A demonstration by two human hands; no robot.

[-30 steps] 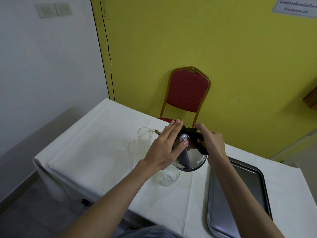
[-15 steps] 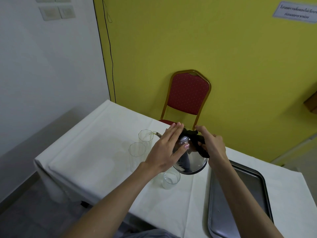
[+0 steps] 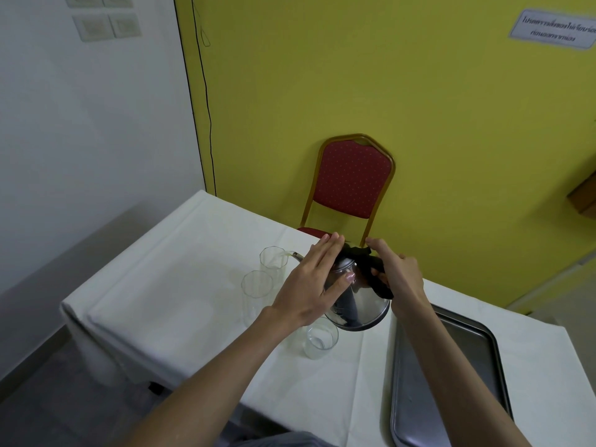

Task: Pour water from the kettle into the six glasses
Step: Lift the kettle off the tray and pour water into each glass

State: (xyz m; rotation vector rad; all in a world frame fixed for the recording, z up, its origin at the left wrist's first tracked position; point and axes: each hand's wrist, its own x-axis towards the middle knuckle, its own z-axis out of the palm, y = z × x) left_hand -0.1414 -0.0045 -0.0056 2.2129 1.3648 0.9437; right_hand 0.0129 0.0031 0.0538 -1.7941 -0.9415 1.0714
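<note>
A shiny steel kettle point(image 3: 361, 304) with a black handle is tilted to the left above the white table point(image 3: 180, 285). Its spout reaches the rim of the far glass point(image 3: 273, 260). My right hand point(image 3: 396, 275) grips the black handle. My left hand point(image 3: 314, 285) lies flat, fingers together, against the kettle's lid and left side. A second glass point(image 3: 257, 285) stands just in front of the far one. A third glass point(image 3: 321, 341) stands below the kettle with a little water in it. My left hand and forearm hide what is behind them.
A grey metal tray point(image 3: 451, 382) lies on the table's right side, under my right forearm. A red chair point(image 3: 351, 179) with a gold frame stands behind the table against the yellow wall. The table's left edge drops off near the white wall.
The view has shifted slightly. Both hands keep their hold and the kettle stays tilted with its spout at the far glass.
</note>
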